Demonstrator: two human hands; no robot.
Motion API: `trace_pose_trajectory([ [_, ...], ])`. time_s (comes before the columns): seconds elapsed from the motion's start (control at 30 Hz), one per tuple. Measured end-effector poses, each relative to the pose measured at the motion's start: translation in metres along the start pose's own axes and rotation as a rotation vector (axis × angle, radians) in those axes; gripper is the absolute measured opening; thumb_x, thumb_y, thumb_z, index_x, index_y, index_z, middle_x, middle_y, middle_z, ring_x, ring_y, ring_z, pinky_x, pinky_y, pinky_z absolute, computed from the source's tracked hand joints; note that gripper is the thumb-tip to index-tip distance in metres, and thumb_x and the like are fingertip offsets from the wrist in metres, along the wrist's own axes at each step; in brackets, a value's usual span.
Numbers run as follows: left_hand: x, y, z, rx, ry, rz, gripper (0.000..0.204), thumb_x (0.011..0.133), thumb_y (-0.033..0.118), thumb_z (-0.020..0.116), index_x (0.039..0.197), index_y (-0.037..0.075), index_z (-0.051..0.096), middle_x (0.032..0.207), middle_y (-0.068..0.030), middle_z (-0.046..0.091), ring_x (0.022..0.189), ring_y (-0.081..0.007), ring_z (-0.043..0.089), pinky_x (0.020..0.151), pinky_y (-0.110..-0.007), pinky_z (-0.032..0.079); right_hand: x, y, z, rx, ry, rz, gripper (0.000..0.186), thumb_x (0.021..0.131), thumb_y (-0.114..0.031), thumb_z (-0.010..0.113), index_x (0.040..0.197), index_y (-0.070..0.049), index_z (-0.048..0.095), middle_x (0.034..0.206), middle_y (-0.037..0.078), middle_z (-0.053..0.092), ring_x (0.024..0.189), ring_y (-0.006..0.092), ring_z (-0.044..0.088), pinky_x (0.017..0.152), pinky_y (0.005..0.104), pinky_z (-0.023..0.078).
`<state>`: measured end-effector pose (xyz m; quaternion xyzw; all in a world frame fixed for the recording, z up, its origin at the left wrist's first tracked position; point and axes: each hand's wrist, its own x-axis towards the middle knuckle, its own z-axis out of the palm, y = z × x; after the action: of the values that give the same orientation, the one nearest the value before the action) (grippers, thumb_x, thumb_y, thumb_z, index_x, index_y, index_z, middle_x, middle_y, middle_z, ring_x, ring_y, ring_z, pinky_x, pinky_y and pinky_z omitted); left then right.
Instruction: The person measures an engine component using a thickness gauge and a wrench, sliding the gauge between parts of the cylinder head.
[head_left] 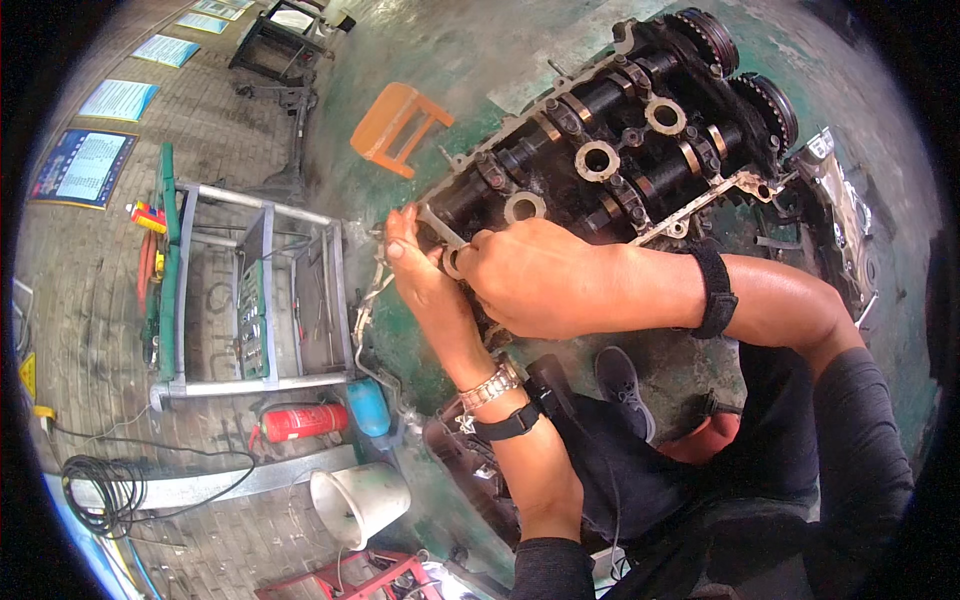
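— While your right hand (535, 275) is closed round the wrench (440, 235), where does the tool sit against the cylinder head (610, 150)?

— Its shaft lies at the near left end of that cylinder head, ring end tucked under your fingers.

— And your left hand (420, 270)?

— Pressed against the same end, thumb up beside the wrench shaft; you pinch it lightly.

— What lies beyond?

— Left of the cylinder head stands an orange stool (398, 125); farther left a metal rack (260, 295); below it a red extinguisher (300, 422) and white bucket (355, 500).
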<state>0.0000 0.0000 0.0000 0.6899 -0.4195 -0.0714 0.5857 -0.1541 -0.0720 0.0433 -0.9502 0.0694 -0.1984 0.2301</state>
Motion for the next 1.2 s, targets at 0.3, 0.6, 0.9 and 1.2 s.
trace_pose_trajectory([
  [0.3,-0.006,0.002,0.005,-0.102,0.112,-0.034,0.089,0.104,0.068,0.028,0.152,-0.005,0.037,0.149,-0.0204,0.05,0.138,-0.0302,0.048,0.105,-0.044,0.04,0.013,0.034,-0.031,0.111,0.404,0.16,0.019,0.085,-0.001,0.06,0.1,0.005,0.07,0.079,0.024,0.068,0.076,0.039,0.07,0.067,0.0425,0.056],
  [0.6,-0.006,0.005,0.004,-0.094,0.105,-0.014,0.091,0.103,0.07,0.027,0.15,-0.008,0.036,0.146,-0.0246,0.051,0.136,-0.0332,0.049,0.105,-0.046,0.041,0.021,0.062,-0.039,0.494,0.426,0.299,0.02,0.092,-0.002,0.055,0.105,0.008,0.066,0.075,0.008,0.065,0.054,0.0132,0.06,0.053,0.0294,0.05],
  [0.9,-0.006,0.004,0.004,-0.092,0.097,-0.007,0.09,0.104,0.068,0.025,0.149,-0.01,0.037,0.143,-0.026,0.052,0.131,-0.033,0.052,0.105,-0.044,0.042,0.025,0.064,-0.035,0.615,0.325,0.415,0.022,0.095,-0.003,0.054,0.108,0.007,0.066,0.078,0.008,0.066,0.055,0.0125,0.061,0.051,0.0282,0.052],
  [1.2,-0.005,0.002,0.005,-0.099,0.084,0.008,0.091,0.104,0.069,0.025,0.149,-0.009,0.038,0.141,-0.0249,0.054,0.128,-0.0322,0.054,0.104,-0.043,0.043,0.026,0.063,-0.037,0.73,0.266,0.452,0.024,0.096,-0.004,0.053,0.114,0.009,0.064,0.08,0.01,0.066,0.055,0.0127,0.061,0.051,0.0284,0.054],
])
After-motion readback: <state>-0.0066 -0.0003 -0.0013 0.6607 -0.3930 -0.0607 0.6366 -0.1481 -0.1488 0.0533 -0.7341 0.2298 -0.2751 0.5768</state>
